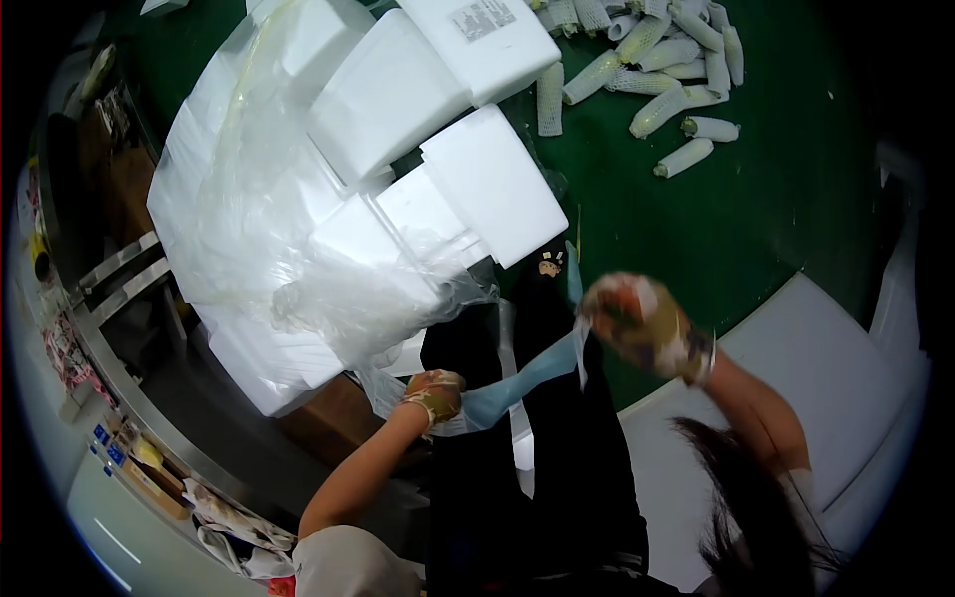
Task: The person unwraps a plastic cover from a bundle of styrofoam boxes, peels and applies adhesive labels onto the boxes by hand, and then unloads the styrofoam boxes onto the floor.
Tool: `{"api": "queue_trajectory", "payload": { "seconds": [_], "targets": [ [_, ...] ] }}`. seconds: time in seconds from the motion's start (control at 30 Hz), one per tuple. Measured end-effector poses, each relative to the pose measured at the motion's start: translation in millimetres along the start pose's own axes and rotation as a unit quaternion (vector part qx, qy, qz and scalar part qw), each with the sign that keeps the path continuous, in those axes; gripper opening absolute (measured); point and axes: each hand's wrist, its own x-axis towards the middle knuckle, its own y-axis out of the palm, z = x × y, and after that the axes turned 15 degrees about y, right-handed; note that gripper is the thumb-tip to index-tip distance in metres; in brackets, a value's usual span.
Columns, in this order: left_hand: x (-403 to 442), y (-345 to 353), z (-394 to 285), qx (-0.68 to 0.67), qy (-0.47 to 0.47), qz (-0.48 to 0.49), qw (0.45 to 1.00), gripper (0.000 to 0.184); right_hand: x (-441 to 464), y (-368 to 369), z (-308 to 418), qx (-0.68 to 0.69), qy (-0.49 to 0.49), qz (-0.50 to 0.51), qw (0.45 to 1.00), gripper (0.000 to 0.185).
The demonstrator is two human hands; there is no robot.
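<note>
My left hand (435,395), in a stained work glove, is closed on one end of a thin light-blue plastic strip (532,380). Across my dark trousers the strip stretches to my right hand (642,323). That hand, gloved too and somewhat blurred by motion, is closed on the strip's other end, where part of the strip hangs down and part sticks up. Just beyond my left hand, clear plastic wrapping (348,298) lies crumpled over a pile of white foam boxes (494,184).
Several vegetable-like pieces in white foam nets (686,70) lie on the green floor (637,219) at the far right. A metal frame (129,378) runs along the left. White panels (776,368) lie to my right. Dark strands of hair hang at the lower right.
</note>
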Motion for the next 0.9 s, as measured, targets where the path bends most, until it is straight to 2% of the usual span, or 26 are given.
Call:
{"api": "queue_trajectory", "payload": {
  "seconds": [0.03, 0.1, 0.17, 0.2, 0.23, 0.27, 0.3, 0.33, 0.37, 0.43, 0.5, 0.53, 0.63, 0.67, 0.77, 0.8, 0.83, 0.9],
  "targets": [
    [1.4, 2.0, -0.5, -0.005, 0.000, -0.002, 1.000, 0.022, 19.9, -0.8, -10.6, 0.100, 0.056, 0.005, 0.993, 0.012],
    [0.6, 2.3, -5.3, -0.142, 0.078, -0.134, 0.978, 0.025, 72.1, -13.3, -30.9, -0.025, -0.019, -0.043, 0.999, 0.018],
    [4.2, 5.7, -4.9, -0.156, 0.084, -0.170, 0.969, 0.026, 108.4, -10.5, -24.6, 0.044, 0.051, -0.089, 0.994, 0.014],
    [6.8, 8.9, -3.0, -0.168, 0.080, -0.185, 0.965, 0.026, 119.6, -5.3, -23.7, 0.041, 0.051, -0.086, 0.994, 0.014],
    [6.4, 11.2, -0.7, -0.179, 0.077, -0.198, 0.961, 0.026, 128.8, 0.9, -25.2, 0.182, 0.134, -0.142, 0.964, 0.015],
    [2.4, 13.1, 1.1, -0.152, 0.084, -0.210, 0.962, 0.026, 136.2, 7.5, -30.2, 0.318, 0.211, -0.195, 0.903, 0.016],
    [-0.3, 16.3, 4.3, -0.150, 0.086, -0.210, 0.962, 0.026, 144.9, 25.0, -52.2, 0.319, 0.210, -0.199, 0.903, 0.016],
    [-1.4, 20.3, 7.7, -0.181, 0.063, -0.211, 0.959, 0.024, 152.2, 51.0, -84.9, 0.482, 0.137, -0.219, 0.837, 0.017],
    [-3.3, 20.8, 10.1, -0.210, 0.040, -0.211, 0.954, 0.023, 150.8, 66.8, -100.6, 0.628, 0.058, -0.232, 0.741, 0.018],
    [-20.5, 9.6, 7.6, -0.249, 0.028, -0.194, 0.949, 0.023, 151.1, 99.4, -74.0, 0.817, 0.130, -0.206, 0.522, 0.012],
    [-30.6, 15.7, 19.2, -0.226, 0.040, -0.195, 0.954, 0.023, 170.8, 128.6, -64.4, 0.856, 0.099, -0.286, 0.419, 0.012],
    [-37.8, 12.8, 23.7, -0.244, 0.024, -0.181, 0.953, 0.023, 174.1, 129.9, -47.7, 0.879, 0.068, -0.293, 0.371, 0.012],
    [-59.4, 3.6, 44.3, -0.246, 0.007, -0.183, 0.952, 0.025, 195.2, 129.5, -22.2, 0.877, -0.004, -0.358, 0.320, 0.013],
    [-64.3, -3.0, 51.4, -0.267, -0.008, -0.174, 0.948, 0.027, 205.9, 131.7, -17.5, 0.875, 0.034, -0.388, 0.289, 0.016],
    [-76.7, -22.3, 68.4, -0.198, -0.023, -0.184, 0.962, 0.029, 251.8, 155.9, -22.5, 0.833, 0.130, -0.504, 0.189, 0.031],
    [-79.4, -21.5, 79.5, -0.194, -0.018, -0.186, 0.963, 0.028, 258.1, 159.8, -19.9, 0.830, 0.179, -0.487, 0.204, 0.036],
    [-80.5, -25.8, 84.7, -0.184, -0.020, -0.176, 0.967, 0.028, 258.7, 158.0, -18.2, 0.833, 0.180, -0.489, 0.189, 0.036],
    [-89.8, -31.8, 90.8, -0.223, -0.015, -0.183, 0.957, 0.029, 256.5, 154.4, -8.4, 0.792, 0.310, -0.476, 0.225, 0.035]
  ]
}}
